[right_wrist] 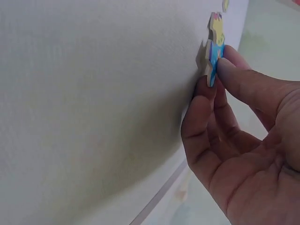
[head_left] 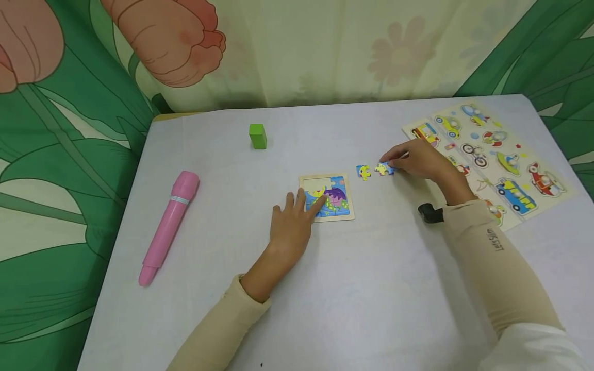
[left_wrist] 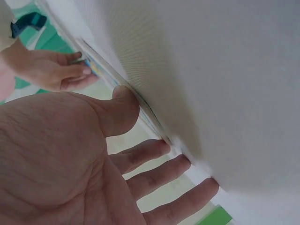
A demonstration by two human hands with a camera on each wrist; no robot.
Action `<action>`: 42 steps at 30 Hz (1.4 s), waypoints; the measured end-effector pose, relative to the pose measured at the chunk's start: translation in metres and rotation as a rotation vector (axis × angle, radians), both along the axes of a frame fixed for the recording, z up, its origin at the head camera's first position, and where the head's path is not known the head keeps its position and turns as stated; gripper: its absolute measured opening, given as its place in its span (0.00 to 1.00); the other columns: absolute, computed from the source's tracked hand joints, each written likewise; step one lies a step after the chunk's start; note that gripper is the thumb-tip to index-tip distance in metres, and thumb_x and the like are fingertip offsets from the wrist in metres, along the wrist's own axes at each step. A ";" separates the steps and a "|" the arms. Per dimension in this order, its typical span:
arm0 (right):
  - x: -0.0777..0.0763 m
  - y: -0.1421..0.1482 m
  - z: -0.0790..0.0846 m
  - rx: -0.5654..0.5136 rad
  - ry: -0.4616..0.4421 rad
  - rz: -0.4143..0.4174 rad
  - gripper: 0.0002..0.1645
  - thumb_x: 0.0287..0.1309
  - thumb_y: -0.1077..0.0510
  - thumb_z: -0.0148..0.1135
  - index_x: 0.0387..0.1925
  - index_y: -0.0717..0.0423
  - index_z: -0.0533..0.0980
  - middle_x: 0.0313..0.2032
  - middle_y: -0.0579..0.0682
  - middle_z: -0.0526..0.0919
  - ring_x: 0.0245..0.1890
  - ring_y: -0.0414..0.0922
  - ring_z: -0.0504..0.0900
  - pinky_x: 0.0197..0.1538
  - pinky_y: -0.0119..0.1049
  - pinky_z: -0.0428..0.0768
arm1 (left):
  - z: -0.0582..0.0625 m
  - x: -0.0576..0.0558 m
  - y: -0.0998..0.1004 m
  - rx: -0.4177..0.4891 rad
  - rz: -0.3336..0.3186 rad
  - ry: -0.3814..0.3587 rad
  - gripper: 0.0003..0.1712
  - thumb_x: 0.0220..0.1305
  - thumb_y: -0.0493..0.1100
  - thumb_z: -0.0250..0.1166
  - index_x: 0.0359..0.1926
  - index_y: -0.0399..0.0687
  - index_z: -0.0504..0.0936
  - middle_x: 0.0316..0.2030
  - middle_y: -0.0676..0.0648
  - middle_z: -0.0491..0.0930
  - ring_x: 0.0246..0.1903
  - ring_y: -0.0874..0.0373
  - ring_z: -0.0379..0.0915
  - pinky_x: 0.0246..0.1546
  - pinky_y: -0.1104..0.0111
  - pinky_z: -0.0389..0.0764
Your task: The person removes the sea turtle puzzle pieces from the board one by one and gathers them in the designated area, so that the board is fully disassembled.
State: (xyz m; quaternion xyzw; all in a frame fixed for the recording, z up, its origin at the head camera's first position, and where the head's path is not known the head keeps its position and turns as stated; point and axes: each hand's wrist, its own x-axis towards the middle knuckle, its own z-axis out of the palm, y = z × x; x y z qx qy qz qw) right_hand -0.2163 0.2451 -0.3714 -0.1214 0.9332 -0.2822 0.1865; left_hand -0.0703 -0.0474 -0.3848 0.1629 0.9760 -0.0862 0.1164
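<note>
A small wooden puzzle (head_left: pixel 342 202) lies on the white table, partly filled with blue, purple and green pieces. My left hand (head_left: pixel 291 226) rests at its left side, fingers extended, thumb over the pieces. The left wrist view has the thumb and fingers of that hand (left_wrist: pixel 136 145) along the frame's edge. To the right of the puzzle, my right hand (head_left: pixel 419 164) pinches a blue and yellow puzzle piece (head_left: pixel 384 168) between thumb and fingers. Seen from the right wrist, the piece (right_wrist: pixel 215 51) stands tilted close to the tabletop. Another puzzle piece (head_left: pixel 364 172) lies just left of it.
A larger board with vehicle pictures (head_left: pixel 492 149) lies at the right, partly under the right forearm. A green block (head_left: pixel 258 136) stands at the back, and a pink microphone-shaped object (head_left: pixel 169 229) lies at the left. Behind the table hangs a floral curtain (head_left: pixel 325 51).
</note>
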 end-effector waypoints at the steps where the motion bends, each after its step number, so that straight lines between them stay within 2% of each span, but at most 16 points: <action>1: 0.000 0.000 -0.001 -0.003 0.003 0.000 0.14 0.71 0.64 0.61 0.53 0.62 0.85 0.55 0.64 0.83 0.52 0.58 0.77 0.50 0.47 0.73 | 0.000 0.000 0.000 -0.002 -0.001 0.002 0.44 0.72 0.46 0.66 0.81 0.72 0.54 0.75 0.39 0.61 0.72 0.42 0.60 0.56 0.51 0.79; 7: 0.003 -0.007 -0.004 0.000 0.020 -0.014 0.13 0.71 0.66 0.59 0.51 0.64 0.84 0.54 0.65 0.83 0.55 0.60 0.76 0.57 0.55 0.72 | -0.001 0.001 0.000 -0.003 -0.006 0.015 0.44 0.72 0.47 0.66 0.81 0.72 0.54 0.74 0.39 0.62 0.72 0.42 0.61 0.56 0.51 0.79; 19: 0.009 -0.020 -0.002 0.011 0.050 -0.029 0.14 0.72 0.64 0.58 0.52 0.63 0.83 0.50 0.63 0.81 0.48 0.57 0.74 0.50 0.52 0.73 | -0.002 0.001 0.000 -0.009 -0.007 0.026 0.43 0.73 0.48 0.65 0.81 0.72 0.54 0.74 0.39 0.61 0.72 0.43 0.60 0.56 0.51 0.79; 21: 0.012 -0.029 -0.002 -0.002 0.079 0.002 0.13 0.72 0.64 0.58 0.52 0.63 0.84 0.48 0.62 0.81 0.47 0.56 0.75 0.49 0.50 0.73 | -0.002 0.001 0.000 -0.009 -0.006 0.023 0.43 0.73 0.48 0.65 0.81 0.72 0.54 0.74 0.39 0.61 0.72 0.43 0.60 0.56 0.51 0.79; 26: 0.021 -0.060 -0.006 -0.070 0.172 0.167 0.11 0.67 0.69 0.61 0.47 0.63 0.85 0.43 0.58 0.83 0.45 0.54 0.79 0.51 0.49 0.75 | -0.002 0.001 0.000 -0.012 0.000 0.005 0.44 0.73 0.47 0.65 0.81 0.73 0.53 0.75 0.39 0.60 0.72 0.43 0.59 0.57 0.51 0.78; 30: 0.026 -0.080 -0.008 -0.114 0.155 0.250 0.10 0.67 0.67 0.64 0.48 0.62 0.85 0.43 0.55 0.84 0.44 0.51 0.79 0.51 0.47 0.76 | -0.002 0.000 0.001 -0.005 0.004 -0.010 0.44 0.74 0.48 0.64 0.81 0.73 0.52 0.75 0.39 0.59 0.73 0.42 0.58 0.58 0.51 0.77; 34: 0.028 -0.091 -0.011 -0.138 0.121 0.274 0.12 0.67 0.65 0.67 0.51 0.63 0.84 0.43 0.55 0.85 0.43 0.51 0.79 0.49 0.46 0.76 | -0.001 0.000 0.001 0.000 0.006 -0.014 0.43 0.74 0.48 0.64 0.81 0.73 0.53 0.76 0.39 0.59 0.73 0.42 0.58 0.59 0.50 0.77; 37: 0.029 -0.094 -0.014 -0.137 0.106 0.260 0.14 0.66 0.64 0.69 0.52 0.63 0.84 0.42 0.54 0.84 0.42 0.50 0.79 0.48 0.45 0.76 | -0.001 0.001 0.000 0.001 0.001 -0.005 0.43 0.74 0.49 0.64 0.81 0.73 0.54 0.75 0.39 0.60 0.73 0.42 0.59 0.58 0.51 0.77; 42: 0.030 -0.097 -0.015 -0.131 0.124 0.243 0.15 0.63 0.63 0.72 0.51 0.63 0.85 0.40 0.53 0.83 0.40 0.49 0.80 0.46 0.44 0.76 | 0.000 0.001 -0.001 -0.010 -0.004 0.005 0.42 0.74 0.49 0.64 0.81 0.73 0.53 0.75 0.39 0.60 0.72 0.43 0.59 0.57 0.51 0.78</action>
